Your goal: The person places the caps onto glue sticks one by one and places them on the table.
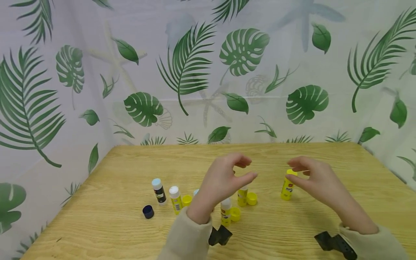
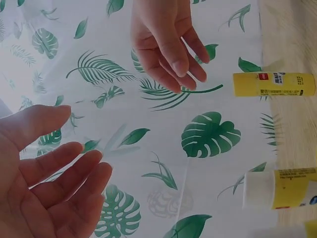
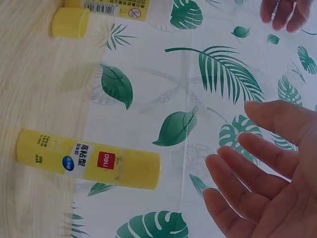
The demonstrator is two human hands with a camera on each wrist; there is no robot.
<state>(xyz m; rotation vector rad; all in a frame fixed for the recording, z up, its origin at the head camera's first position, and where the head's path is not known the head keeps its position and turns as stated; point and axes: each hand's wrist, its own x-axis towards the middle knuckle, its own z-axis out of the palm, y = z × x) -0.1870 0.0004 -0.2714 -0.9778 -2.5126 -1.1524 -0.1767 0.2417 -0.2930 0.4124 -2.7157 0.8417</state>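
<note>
My left hand [image 1: 221,180] hovers over the table, fingers loosely bent and thumb apart, with nothing in it. Behind and below it stand uncapped yellow glue sticks, one [image 1: 225,215] with a yellow cap [image 1: 235,214] beside it, another [image 1: 242,196] with its cap [image 1: 252,198]. On the right, my right hand [image 1: 316,177] is also in the air with relaxed fingers and holds nothing. A capped yellow glue stick [image 1: 287,189] stands upright near it, its top overlapped by the fingertips in the head view. The right wrist view shows this glue stick [image 3: 89,158] apart from the fingers.
Further left stand a black glue stick [image 1: 159,193] with a dark cap [image 1: 148,212] and an uncapped yellow glue stick [image 1: 176,200] with a yellow cap [image 1: 186,200]. My left arm partly hides more items. A leaf-print curtain [image 1: 201,126] hangs behind the wooden table [image 1: 107,224].
</note>
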